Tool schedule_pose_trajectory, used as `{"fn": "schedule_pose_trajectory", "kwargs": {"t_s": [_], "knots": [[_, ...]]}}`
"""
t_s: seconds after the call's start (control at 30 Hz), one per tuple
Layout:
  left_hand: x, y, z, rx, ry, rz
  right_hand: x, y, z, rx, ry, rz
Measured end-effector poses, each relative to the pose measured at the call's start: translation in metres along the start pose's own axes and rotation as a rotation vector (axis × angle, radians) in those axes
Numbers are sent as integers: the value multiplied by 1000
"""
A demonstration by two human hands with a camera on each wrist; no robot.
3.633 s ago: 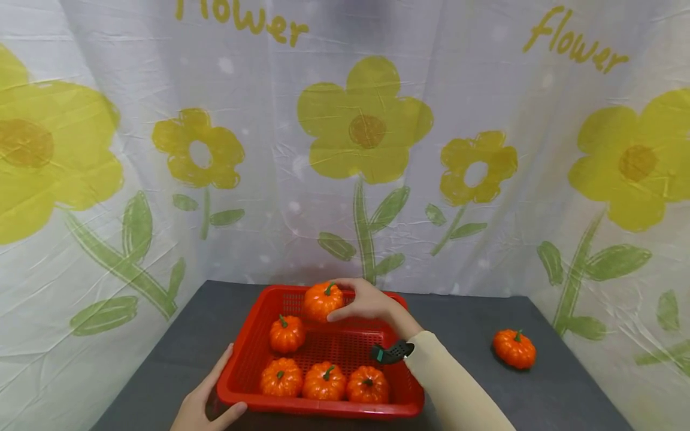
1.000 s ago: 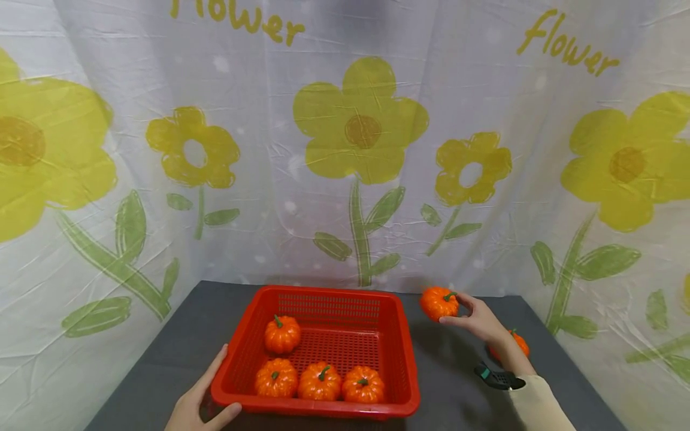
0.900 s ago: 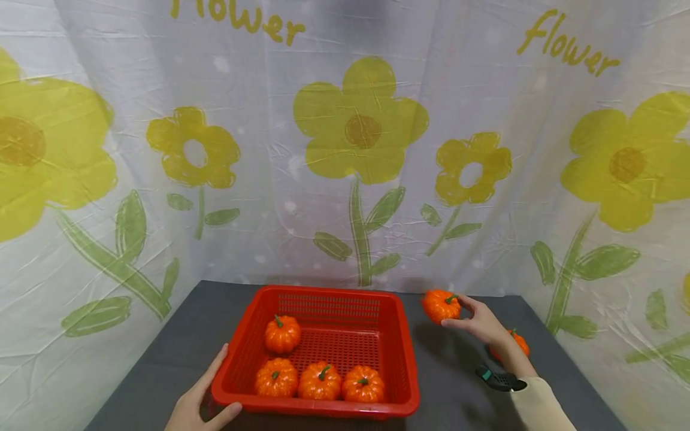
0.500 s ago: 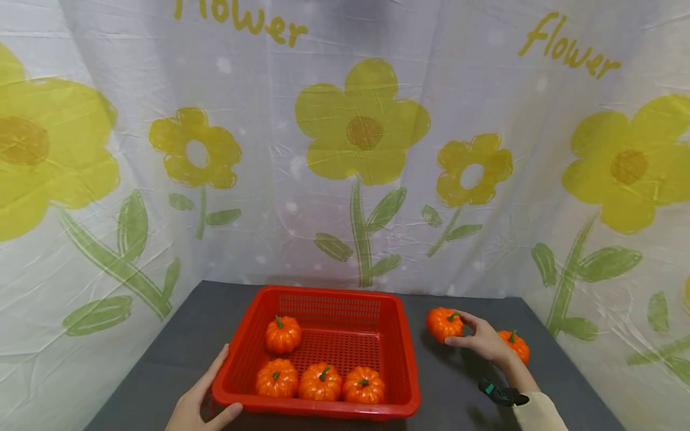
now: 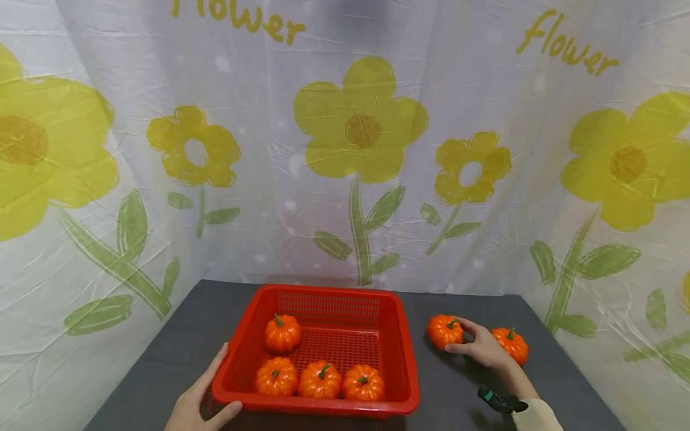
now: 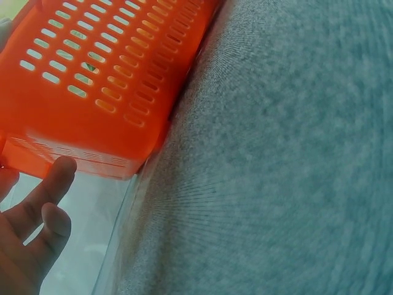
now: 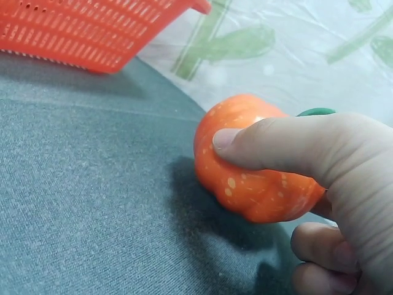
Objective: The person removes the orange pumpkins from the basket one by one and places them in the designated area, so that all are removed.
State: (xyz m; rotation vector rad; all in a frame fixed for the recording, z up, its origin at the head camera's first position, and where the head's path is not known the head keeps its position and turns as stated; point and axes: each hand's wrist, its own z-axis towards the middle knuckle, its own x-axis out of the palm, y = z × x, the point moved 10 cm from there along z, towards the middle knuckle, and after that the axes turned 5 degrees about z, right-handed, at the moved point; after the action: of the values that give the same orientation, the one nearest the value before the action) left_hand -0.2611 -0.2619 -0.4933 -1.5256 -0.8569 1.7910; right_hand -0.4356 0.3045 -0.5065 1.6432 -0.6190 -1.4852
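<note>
My right hand [image 5: 480, 347] pinches a small orange pumpkin [image 5: 443, 332] with a green stem, right of the basket. In the right wrist view, the thumb presses the side of that pumpkin [image 7: 258, 190], which sits low over the grey cloth with its shadow beneath. My left hand [image 5: 196, 401] rests at the near left corner of a red slotted basket [image 5: 318, 404]. Its fingers lie along the left side and its thumb at the front rim; the left wrist view shows the fingers [image 6: 52, 187] fairly straight beside the basket wall [image 6: 80, 120].
Inside the basket lie several pumpkins: one at the back left [image 5: 283, 335] and a row along the front [image 5: 320, 381]. Another pumpkin [image 5: 512, 345] stands on the dark table [image 5: 550, 383] behind the right wrist. A flower-printed curtain [image 5: 259, 209] encloses the table.
My right hand has taken a pumpkin from the back of the basket, carried it right, and lowered it to the table beside the other one. The left hand has stayed at the basket corner.
</note>
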Motion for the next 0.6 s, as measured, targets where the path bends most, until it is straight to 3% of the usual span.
{"fn": "schedule_pose_trajectory", "kwargs": {"t_s": [0.27, 0.6], "knots": [[-2, -1, 1, 38, -27, 60, 1, -4, -1, 18, -6, 12], [0, 0, 2, 26, -9, 41, 2, -5, 2, 12, -29, -28]]}}
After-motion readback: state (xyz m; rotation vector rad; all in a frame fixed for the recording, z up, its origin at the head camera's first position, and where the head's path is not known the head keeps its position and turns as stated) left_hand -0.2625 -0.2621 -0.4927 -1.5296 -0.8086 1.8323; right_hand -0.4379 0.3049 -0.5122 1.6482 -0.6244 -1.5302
